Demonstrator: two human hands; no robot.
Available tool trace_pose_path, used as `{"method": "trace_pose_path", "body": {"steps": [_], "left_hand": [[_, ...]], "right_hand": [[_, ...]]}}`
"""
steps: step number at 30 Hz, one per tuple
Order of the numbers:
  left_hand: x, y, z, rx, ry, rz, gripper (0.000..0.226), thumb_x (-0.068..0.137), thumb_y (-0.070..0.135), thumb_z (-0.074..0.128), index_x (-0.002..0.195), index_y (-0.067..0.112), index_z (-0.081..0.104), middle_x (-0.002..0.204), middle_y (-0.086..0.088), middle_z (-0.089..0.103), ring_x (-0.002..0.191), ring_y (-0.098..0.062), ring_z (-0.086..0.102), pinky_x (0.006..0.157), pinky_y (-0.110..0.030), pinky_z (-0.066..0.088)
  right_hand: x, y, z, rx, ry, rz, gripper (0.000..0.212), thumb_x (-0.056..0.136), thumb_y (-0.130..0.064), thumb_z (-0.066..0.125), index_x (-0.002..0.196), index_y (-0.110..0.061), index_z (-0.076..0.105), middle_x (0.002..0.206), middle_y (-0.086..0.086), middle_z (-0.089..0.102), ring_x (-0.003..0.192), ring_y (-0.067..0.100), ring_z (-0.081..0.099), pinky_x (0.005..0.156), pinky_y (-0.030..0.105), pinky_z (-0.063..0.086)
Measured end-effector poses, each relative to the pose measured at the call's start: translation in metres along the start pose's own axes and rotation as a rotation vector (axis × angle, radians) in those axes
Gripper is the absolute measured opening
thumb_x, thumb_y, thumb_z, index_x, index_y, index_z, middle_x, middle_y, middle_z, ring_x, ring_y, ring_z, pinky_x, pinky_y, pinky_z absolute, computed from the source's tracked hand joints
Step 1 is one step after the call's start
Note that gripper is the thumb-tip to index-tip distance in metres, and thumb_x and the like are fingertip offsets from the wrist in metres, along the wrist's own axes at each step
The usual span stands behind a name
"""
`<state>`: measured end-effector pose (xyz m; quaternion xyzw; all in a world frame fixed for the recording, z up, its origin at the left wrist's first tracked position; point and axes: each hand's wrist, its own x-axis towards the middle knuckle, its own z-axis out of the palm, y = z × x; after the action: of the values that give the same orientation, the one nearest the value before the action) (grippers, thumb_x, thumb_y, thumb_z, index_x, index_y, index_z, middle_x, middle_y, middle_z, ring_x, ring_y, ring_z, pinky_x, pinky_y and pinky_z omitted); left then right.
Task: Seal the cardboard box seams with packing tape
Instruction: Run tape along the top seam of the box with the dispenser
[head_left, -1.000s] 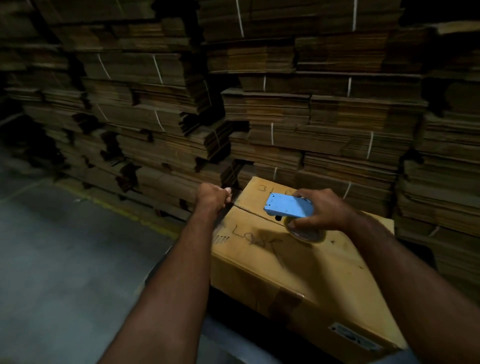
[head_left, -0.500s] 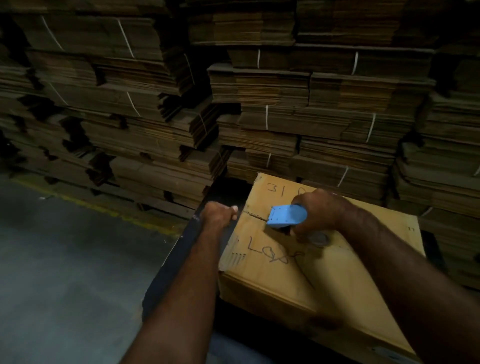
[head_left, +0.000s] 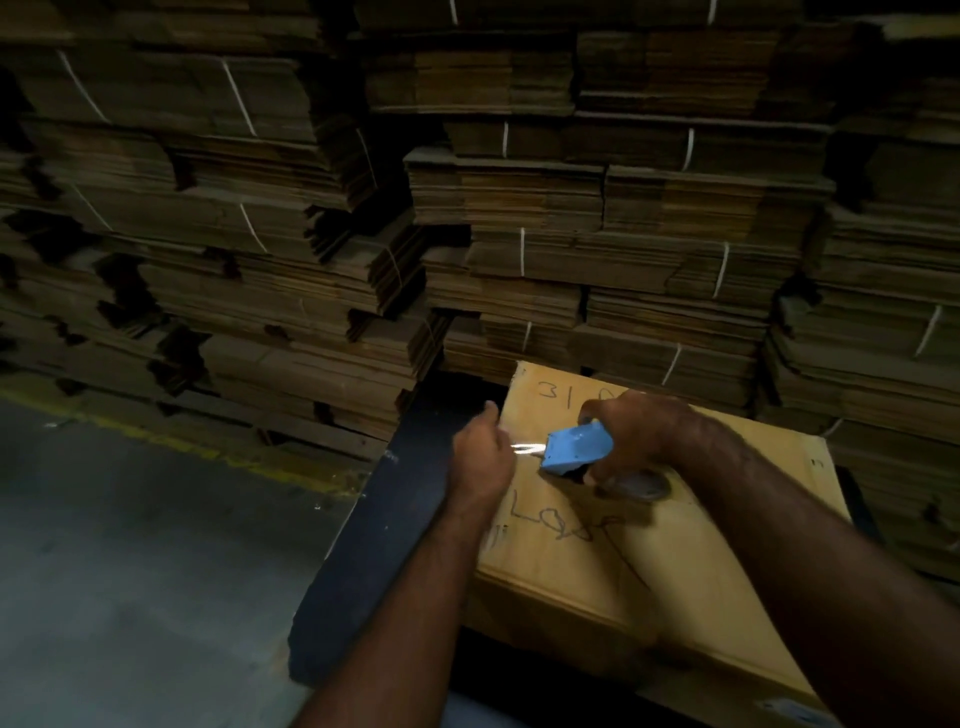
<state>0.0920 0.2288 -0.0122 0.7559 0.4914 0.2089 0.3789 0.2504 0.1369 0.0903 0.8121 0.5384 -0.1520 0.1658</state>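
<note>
Stacks of flattened cardboard (head_left: 519, 208), bundled with pale straps, are filling the whole upper half of the frame, wall to wall. A grey concrete floor (head_left: 119, 571) is spreading across the lower left, with a worn yellow line (head_left: 218, 452) running along the foot of the stacks. A dark worktop (head_left: 374, 545) is slanting through the lower centre, and the cardboard box (head_left: 701, 561) is sitting on it, lower right of centre, tan and closed, with black marker scrawl on its top flaps and a white label at its near corner. The right hand (head_left: 634, 441) is gripping a blue tape dispenser (head_left: 576, 448), grip wrapped round the handle, its nose angled down at the box's top near the left edge. The left hand (head_left: 483, 462) is sitting at that left edge, grip pinching a shiny strip of tape (head_left: 527, 449) stretching out from the dispenser. Both hands are blurring a little.
</note>
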Motion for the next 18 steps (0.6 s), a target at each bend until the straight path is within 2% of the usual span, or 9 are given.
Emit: {"method": "trace_pose_path", "body": {"steps": [3, 5, 7, 9, 11, 13, 14, 16, 18], "left_hand": [[-0.013, 0.009, 0.008, 0.264, -0.171, -0.012, 0.063, 0.099, 0.017, 0.048, 0.157, 0.012, 0.024, 0.140, -0.017, 0.052, 0.124, -0.035, 0.053, 0.098, -0.042, 0.045], [-0.011, 0.004, 0.008, 0.304, -0.186, -0.066, 0.054, 0.098, 0.021, 0.052, 0.149, 0.013, 0.034, 0.136, -0.014, 0.054, 0.120, -0.033, 0.055, 0.094, -0.043, 0.048], [-0.001, 0.005, 0.001, 0.247, -0.182, -0.116, 0.033, 0.098, 0.024, 0.052, 0.129, 0.013, 0.050, 0.128, -0.015, 0.060, 0.115, -0.033, 0.059, 0.094, -0.042, 0.051], [0.004, 0.009, -0.004, 0.254, -0.178, -0.124, 0.031, 0.099, 0.024, 0.051, 0.126, 0.011, 0.051, 0.131, -0.017, 0.059, 0.117, -0.034, 0.058, 0.097, -0.043, 0.051], [-0.003, 0.013, -0.002, 0.302, -0.121, -0.012, 0.051, 0.098, 0.014, 0.049, 0.147, 0.011, 0.035, 0.151, -0.014, 0.043, 0.134, -0.033, 0.046, 0.108, -0.044, 0.043], [-0.021, 0.020, 0.003, 0.315, -0.055, 0.149, 0.066, 0.098, 0.007, 0.046, 0.158, 0.014, 0.019, 0.163, -0.007, 0.024, 0.149, -0.028, 0.026, 0.119, -0.042, 0.027], [-0.028, 0.020, 0.007, 0.349, -0.063, 0.222, 0.066, 0.098, 0.010, 0.043, 0.159, 0.015, 0.016, 0.165, -0.006, 0.021, 0.151, -0.025, 0.019, 0.122, -0.040, 0.019], [-0.032, 0.013, 0.016, 0.462, -0.111, 0.295, 0.067, 0.095, 0.024, 0.024, 0.160, 0.013, 0.012, 0.167, -0.005, 0.015, 0.154, -0.019, 0.010, 0.123, -0.035, 0.003], [-0.032, 0.004, 0.021, 0.520, -0.107, 0.314, 0.078, 0.085, 0.033, 0.010, 0.160, 0.013, 0.010, 0.168, -0.004, 0.011, 0.154, -0.016, 0.005, 0.122, -0.033, -0.002]], "right_hand": [[-0.003, -0.001, 0.005, -0.004, -0.023, -0.030, 0.080, 0.061, -0.067, 0.077, 0.129, -0.042, 0.043, 0.120, -0.005, 0.059, 0.101, 0.015, 0.054, 0.088, 0.040, 0.051], [0.000, -0.002, 0.006, 0.023, -0.031, -0.056, 0.080, 0.061, -0.073, 0.072, 0.130, -0.046, 0.040, 0.122, -0.004, 0.060, 0.103, 0.016, 0.055, 0.088, 0.042, 0.052], [0.003, -0.002, 0.004, 0.017, -0.002, -0.081, 0.079, 0.064, -0.078, 0.066, 0.132, -0.052, 0.034, 0.121, -0.003, 0.060, 0.103, 0.018, 0.057, 0.087, 0.042, 0.052], [0.004, -0.001, 0.001, 0.004, 0.015, -0.098, 0.073, 0.068, -0.077, 0.063, 0.130, -0.055, 0.034, 0.120, -0.002, 0.060, 0.101, 0.018, 0.057, 0.085, 0.041, 0.052], [0.003, 0.000, -0.001, 0.007, 0.006, -0.115, 0.066, 0.071, -0.073, 0.064, 0.128, -0.053, 0.039, 0.120, -0.003, 0.059, 0.101, 0.018, 0.056, 0.085, 0.040, 0.051], [0.003, 0.003, 0.000, 0.012, 0.007, -0.131, 0.064, 0.072, -0.070, 0.066, 0.128, -0.051, 0.041, 0.120, -0.003, 0.059, 0.101, 0.018, 0.055, 0.086, 0.040, 0.051], [0.004, 0.005, 0.001, 0.021, 0.010, -0.144, 0.064, 0.071, -0.069, 0.066, 0.128, -0.051, 0.041, 0.121, -0.003, 0.059, 0.101, 0.017, 0.056, 0.086, 0.040, 0.051], [0.004, 0.009, 0.004, 0.034, 0.019, -0.171, 0.065, 0.070, -0.068, 0.066, 0.129, -0.050, 0.043, 0.121, -0.003, 0.060, 0.101, 0.017, 0.057, 0.086, 0.039, 0.051], [0.002, 0.013, 0.006, 0.033, 0.041, -0.197, 0.065, 0.073, -0.065, 0.067, 0.132, -0.048, 0.045, 0.122, -0.003, 0.060, 0.103, 0.017, 0.056, 0.085, 0.036, 0.049]]}}
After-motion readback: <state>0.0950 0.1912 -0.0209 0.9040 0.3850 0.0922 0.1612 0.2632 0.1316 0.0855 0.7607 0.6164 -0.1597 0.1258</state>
